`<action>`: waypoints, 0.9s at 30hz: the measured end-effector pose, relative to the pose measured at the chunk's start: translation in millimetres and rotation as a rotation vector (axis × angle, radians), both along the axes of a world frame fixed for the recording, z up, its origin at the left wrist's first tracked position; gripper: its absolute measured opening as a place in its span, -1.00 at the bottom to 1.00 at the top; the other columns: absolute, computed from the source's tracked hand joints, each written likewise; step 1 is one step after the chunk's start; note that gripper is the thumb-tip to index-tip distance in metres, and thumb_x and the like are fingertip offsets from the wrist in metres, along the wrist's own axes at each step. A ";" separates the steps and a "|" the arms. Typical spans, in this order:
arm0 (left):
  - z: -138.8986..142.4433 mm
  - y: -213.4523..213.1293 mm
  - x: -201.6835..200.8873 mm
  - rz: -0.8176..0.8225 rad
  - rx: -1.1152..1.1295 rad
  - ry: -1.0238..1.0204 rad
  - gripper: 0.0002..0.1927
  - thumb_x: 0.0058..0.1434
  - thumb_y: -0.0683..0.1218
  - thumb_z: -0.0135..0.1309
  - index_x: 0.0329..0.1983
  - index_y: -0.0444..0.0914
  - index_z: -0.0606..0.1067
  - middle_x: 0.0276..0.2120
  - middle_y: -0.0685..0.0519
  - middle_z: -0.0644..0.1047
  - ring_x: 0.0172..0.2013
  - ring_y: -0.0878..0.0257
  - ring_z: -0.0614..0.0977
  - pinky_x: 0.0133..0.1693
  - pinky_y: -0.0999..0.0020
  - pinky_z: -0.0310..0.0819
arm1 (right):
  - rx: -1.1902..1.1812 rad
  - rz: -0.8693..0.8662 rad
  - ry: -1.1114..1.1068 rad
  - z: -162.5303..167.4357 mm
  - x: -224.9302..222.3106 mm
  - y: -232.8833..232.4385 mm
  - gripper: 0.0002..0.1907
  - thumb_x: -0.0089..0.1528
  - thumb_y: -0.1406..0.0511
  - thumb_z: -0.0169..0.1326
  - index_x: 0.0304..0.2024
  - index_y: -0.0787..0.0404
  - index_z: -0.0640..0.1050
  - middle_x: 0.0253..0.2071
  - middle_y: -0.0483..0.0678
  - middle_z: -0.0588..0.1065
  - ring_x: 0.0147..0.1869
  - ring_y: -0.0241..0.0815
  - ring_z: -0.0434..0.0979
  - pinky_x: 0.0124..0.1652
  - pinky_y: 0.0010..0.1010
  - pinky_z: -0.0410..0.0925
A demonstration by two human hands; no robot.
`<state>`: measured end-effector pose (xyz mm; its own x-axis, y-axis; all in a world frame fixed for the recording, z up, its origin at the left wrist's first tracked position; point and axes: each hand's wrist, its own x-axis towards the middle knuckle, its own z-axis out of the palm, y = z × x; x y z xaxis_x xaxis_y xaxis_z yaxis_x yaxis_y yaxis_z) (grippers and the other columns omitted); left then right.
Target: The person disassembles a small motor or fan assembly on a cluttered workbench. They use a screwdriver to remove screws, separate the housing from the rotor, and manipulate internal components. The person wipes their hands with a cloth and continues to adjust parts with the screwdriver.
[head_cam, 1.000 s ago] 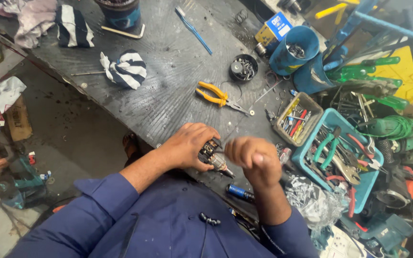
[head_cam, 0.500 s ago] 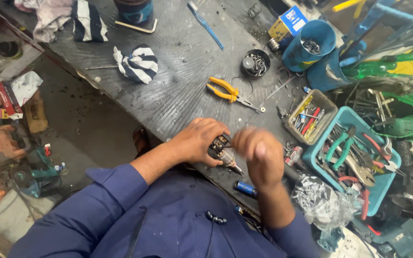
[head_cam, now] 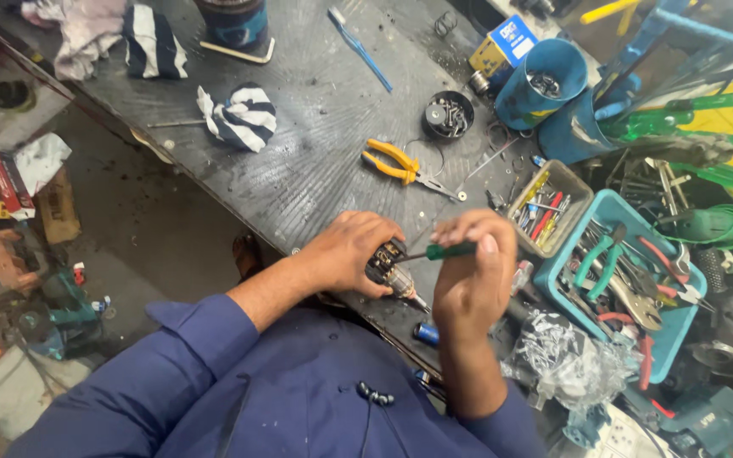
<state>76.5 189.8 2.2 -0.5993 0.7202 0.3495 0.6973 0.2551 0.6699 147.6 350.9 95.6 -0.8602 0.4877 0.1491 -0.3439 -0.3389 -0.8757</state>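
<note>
A small motor armature (head_cam: 392,270) is clamped in the left grip (head_cam: 351,253); a green-handled screwdriver (head_cam: 444,251) (tip toward it) is clasped in the right grip (head_cam: 471,273).

Screwdriver (head_cam: 447,251): green handle, dark shaft.
Motor part (head_cam: 390,271): black, with copper-coloured windings.
Pliers (head_cam: 394,161): yellow-orange grips, grey jaws.
Rag (head_cam: 239,116): dark blue and white stripes.
Second rag (head_cam: 153,40): same dark and white stripes.
Toothbrush (head_cam: 361,49): blue.
Bench (head_cam: 299,144): dark grey, scratched.
Tray (head_cam: 668,335): turquoise.
Small tray (head_cam: 572,182): grey-beige.
Cup (head_cam: 545,64): blue.
Sleeves (head_cam: 171,382): plain dark blue.
Bowl (head_cam: 449,115): black.
Small box (head_cam: 502,47): blue and yellow.
</note>
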 end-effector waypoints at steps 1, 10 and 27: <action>-0.2 -0.3 0.0 0.000 -0.020 -0.011 -0.19 -0.24 0.12 0.48 0.08 -0.17 0.42 0.00 0.00 0.51 0.11 0.00 0.49 0.13 0.06 0.28 | -0.108 -0.064 0.011 0.3 2.9 -8.5 -0.80 0.19 0.24 -0.03 -0.47 0.22 0.35 -0.49 -0.02 0.29 -0.38 -0.18 0.25 -0.24 -0.26 0.22; -1.1 1.0 1.9 0.021 -0.057 -0.045 -0.17 -0.25 0.12 0.48 0.10 -0.16 0.41 0.01 0.00 0.50 0.15 0.01 0.47 0.15 0.06 0.27 | 0.174 0.941 0.281 6.9 -15.4 34.6 -0.62 0.34 0.16 -0.05 -0.53 0.18 0.30 -0.56 -0.04 0.31 -0.45 -0.18 0.30 -0.33 -0.33 0.21; 0.0 0.0 1.4 0.029 -0.057 -0.044 -0.19 -0.24 0.11 0.48 0.09 -0.17 0.41 -0.01 -0.03 0.51 0.14 -0.01 0.47 0.15 0.04 0.25 | 0.251 0.217 0.101 -12.6 9.6 13.0 -0.73 0.33 0.22 -0.13 -0.40 0.26 0.31 -0.46 0.01 0.23 -0.35 -0.10 0.21 -0.21 -0.13 0.17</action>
